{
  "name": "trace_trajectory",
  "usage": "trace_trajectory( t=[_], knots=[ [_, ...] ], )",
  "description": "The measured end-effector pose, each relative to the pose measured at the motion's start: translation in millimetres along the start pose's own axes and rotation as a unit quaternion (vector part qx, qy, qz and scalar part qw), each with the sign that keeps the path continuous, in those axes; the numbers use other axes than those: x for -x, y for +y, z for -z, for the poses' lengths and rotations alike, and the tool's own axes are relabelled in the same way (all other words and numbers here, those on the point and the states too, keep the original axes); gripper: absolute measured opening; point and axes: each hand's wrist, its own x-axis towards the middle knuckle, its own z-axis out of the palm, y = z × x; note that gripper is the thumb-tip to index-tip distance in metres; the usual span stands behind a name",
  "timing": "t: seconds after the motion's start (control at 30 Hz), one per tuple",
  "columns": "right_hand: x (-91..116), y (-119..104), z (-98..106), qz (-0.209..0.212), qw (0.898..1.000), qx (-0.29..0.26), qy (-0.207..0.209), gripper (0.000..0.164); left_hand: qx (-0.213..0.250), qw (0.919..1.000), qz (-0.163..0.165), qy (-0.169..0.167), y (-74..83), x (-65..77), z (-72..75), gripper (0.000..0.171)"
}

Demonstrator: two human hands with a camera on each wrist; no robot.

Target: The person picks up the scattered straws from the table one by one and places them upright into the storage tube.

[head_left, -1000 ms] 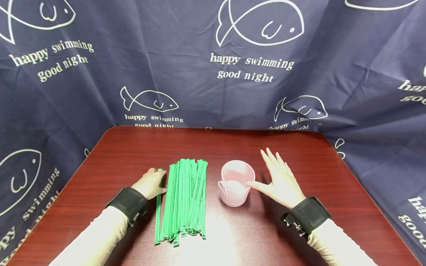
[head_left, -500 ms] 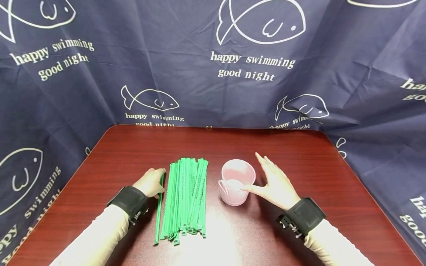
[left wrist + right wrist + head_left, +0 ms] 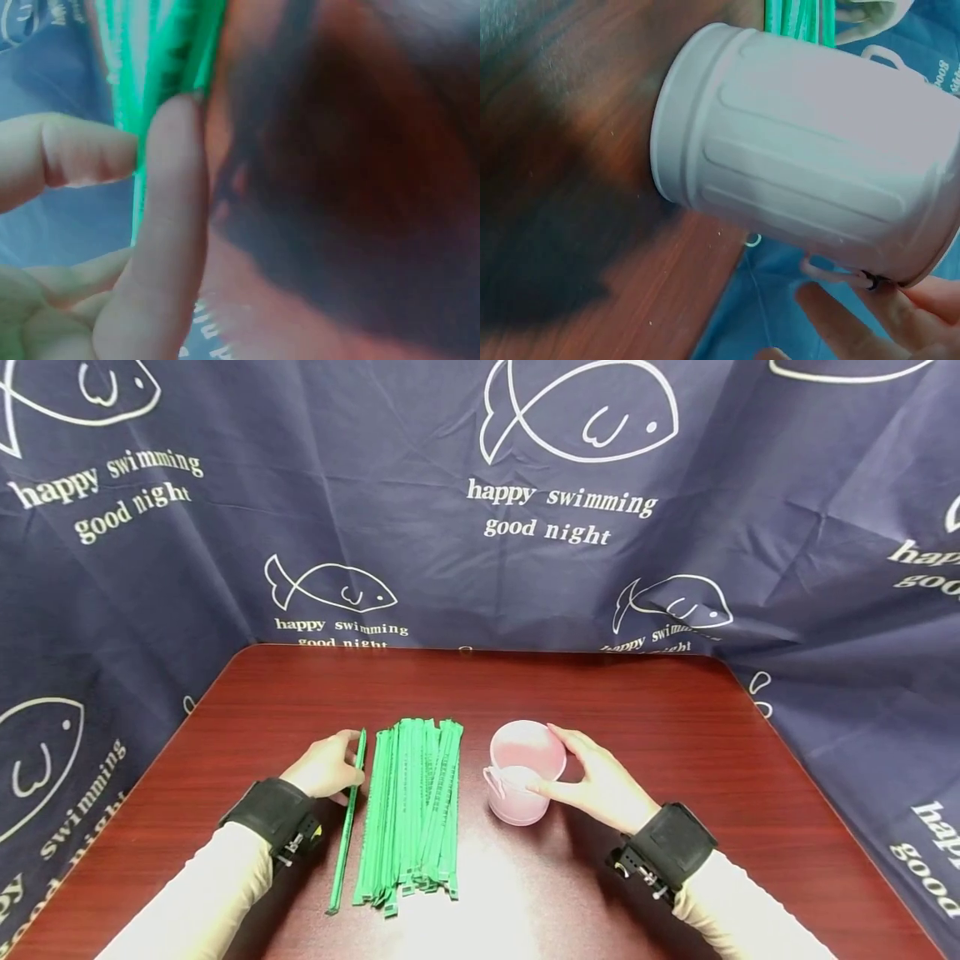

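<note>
My left hand pinches one long, thin green wrapped stick, perhaps a wrapped straw, between thumb and fingers. It stands apart from the pile of similar green sticks, just to their left. In the left wrist view, thumb and index finger meet on the green wrapper, which bears dark print. A small pink bucket with small side handles stands upright on the table. My right hand grips it by the rim from the right. In the right wrist view the fingers touch the bucket near a handle.
The reddish-brown wooden table has rounded far corners. A dark blue curtain with white fish and lettering hangs behind and at both sides. Light glares off the table's near middle.
The left hand has drawn its green stick up and left, away from the pile. My right hand, spread beside the bucket before, has come left and taken hold of the rim.
</note>
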Motion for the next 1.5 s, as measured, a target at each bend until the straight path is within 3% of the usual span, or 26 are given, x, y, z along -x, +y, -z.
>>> trace_trajectory(
  t=[0.2,0.4,0.63,0.8,1.03,1.13,1.33,1.5],
  knots=[
    [-1.9,-2.9,1.8,-0.001,1.000,0.014,-0.002,0.083,0.071,0.9951,-0.049,0.048,14.0,0.8,16.8,0.069],
    [-2.3,-5.3,1.9,0.002,1.000,0.022,-0.001,0.081,0.166,0.9766,-0.095,0.098,32.0,6.7,36.0,0.064],
    [-2.0,-6.3,0.6,-0.006,0.999,0.032,-0.004,0.082,0.257,0.9449,-0.154,0.131,49.2,11.0,40.7,0.051],
    [-2.1,-6.9,0.2,-0.007,1.000,0.030,-0.004,0.082,0.321,0.9220,-0.169,0.134,56.5,12.8,37.3,0.036],
    [-2.2,-7.8,0.6,-0.004,1.000,0.030,0.000,0.082,0.454,0.8571,-0.215,0.112,62.3,12.9,31.9,0.030],
    [-2.3,-7.6,0.5,-0.005,0.999,0.032,0.000,0.083,0.477,0.8403,-0.233,0.111,63.9,13.5,30.2,0.028],
    [-2.5,-7.5,0.9,-0.003,0.999,0.033,0.001,0.083,0.508,0.8174,-0.240,0.126,68.1,13.3,26.3,0.023],
    [-2.1,-7.5,0.6,-0.002,1.000,0.031,0.001,0.083,0.512,0.8145,-0.235,0.141,70.1,13.7,21.5,0.019]
  ],
)
